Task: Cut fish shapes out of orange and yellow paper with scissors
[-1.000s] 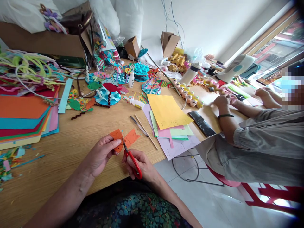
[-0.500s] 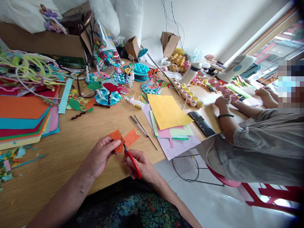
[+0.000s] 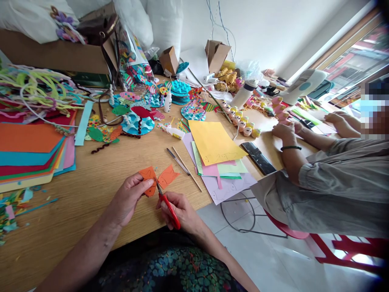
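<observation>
Gripping orange paper (image 3: 168, 177) between thumb and fingers of the left hand (image 3: 129, 196), and closing the right hand (image 3: 182, 211) around the red handles of scissors (image 3: 170, 211), in the head view. Holding the paper up over the table's near side, with the blades meeting it around the middle. Showing too little of the blades to tell how widely parted.

Apparently cutting around small fish-like outlines drawn in dark line. Probably calling next for a steady pinch, small turns of the paper towards the blades, and fingertips well clear of the cutting edge.

Working above a wooden table (image 3: 91, 174), with a pen (image 3: 178, 161) and a thin stick (image 3: 189, 172) lying just beyond the right hand. Resting nearby on lavender paper (image 3: 226, 195), among other sheets: a yellow sheet (image 3: 212, 140) with pencil-like drawings. Spreading across the left side: stacked coloured paper (image 3: 27, 138) and scraps (image 3: 10, 213). Crowding farther back: blue wave-edged discs (image 3: 138, 126) and a white bottle (image 3: 167, 102).

Backing onto a pale wall (image 3: 258, 32), and opening at right towards a window (image 3: 358, 61), with a person in grey (image 3: 343, 174) sitting near, busy with small pink pieces.
</observation>
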`<state>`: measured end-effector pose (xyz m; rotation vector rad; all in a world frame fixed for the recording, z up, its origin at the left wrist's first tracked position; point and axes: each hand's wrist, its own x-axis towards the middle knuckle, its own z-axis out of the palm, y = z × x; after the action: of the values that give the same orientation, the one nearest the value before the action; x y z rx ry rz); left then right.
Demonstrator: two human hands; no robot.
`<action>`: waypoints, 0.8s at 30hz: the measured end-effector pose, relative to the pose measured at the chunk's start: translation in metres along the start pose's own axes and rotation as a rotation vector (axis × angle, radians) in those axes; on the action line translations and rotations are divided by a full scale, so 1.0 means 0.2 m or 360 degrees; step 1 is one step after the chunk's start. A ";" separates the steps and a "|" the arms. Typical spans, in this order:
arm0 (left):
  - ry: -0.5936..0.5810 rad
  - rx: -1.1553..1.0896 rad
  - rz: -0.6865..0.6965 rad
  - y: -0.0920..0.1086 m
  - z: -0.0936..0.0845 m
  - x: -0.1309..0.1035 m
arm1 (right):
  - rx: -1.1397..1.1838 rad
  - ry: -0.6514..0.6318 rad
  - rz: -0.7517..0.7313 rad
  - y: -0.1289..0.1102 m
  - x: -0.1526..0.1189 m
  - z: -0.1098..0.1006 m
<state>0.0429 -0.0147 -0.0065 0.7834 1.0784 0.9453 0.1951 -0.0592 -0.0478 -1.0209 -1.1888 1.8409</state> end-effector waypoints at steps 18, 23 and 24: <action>-0.0128 0.0042 -0.0022 0.01 -0.04 0.01 | -0.0049 -0.0015 0.0013 -0.01 0.00 0.00; -0.0144 0.0093 -0.0009 0.01 -0.05 0.02 | -0.0049 -0.0007 0.0027 -0.01 0.00 0.00; -0.0146 0.0099 -0.0008 0.01 -0.06 0.02 | -0.0050 -0.0004 0.0029 -0.01 0.00 0.00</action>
<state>0.0326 -0.0093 -0.0090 0.8666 1.0331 0.8665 0.1955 -0.0594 -0.0459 -1.0500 -1.2173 1.8434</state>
